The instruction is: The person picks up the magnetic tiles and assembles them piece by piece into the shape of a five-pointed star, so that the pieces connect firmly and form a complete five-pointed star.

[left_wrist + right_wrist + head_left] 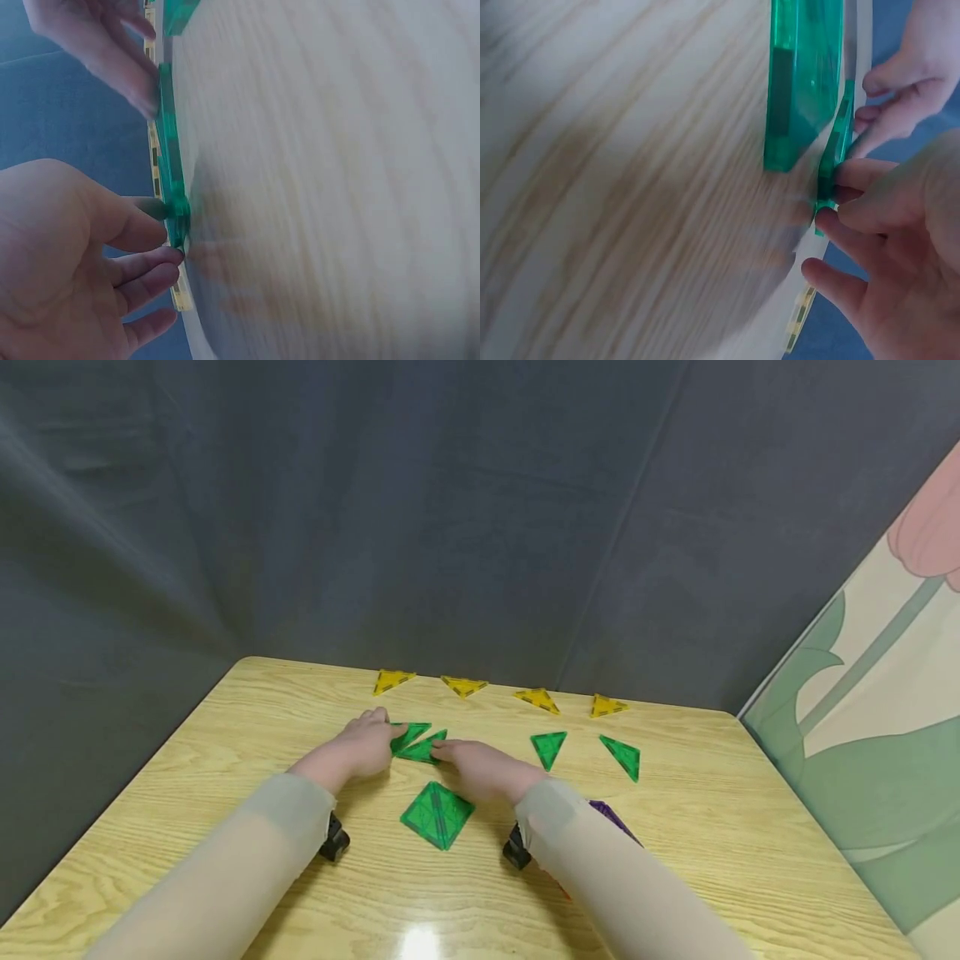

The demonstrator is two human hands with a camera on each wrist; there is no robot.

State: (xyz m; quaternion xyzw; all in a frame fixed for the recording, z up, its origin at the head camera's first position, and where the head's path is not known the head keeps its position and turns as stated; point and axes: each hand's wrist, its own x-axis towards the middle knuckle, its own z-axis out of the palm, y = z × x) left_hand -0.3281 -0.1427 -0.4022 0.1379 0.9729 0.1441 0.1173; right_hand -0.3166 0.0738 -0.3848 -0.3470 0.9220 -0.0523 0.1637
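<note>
On the worktop [262, 739] my left hand [360, 747] pinches one green triangle [414, 732], my right hand [482, 768] a second [421, 752] beside it. I count two more green triangles [549, 747] rightward, one green diamond [437, 816] nearer, four yellow triangles [539, 698] behind, one partly hidden purple tile [611, 816].

There are four yellow triangles [464, 686], four green triangles [549, 749], one green diamond [437, 816].
</note>
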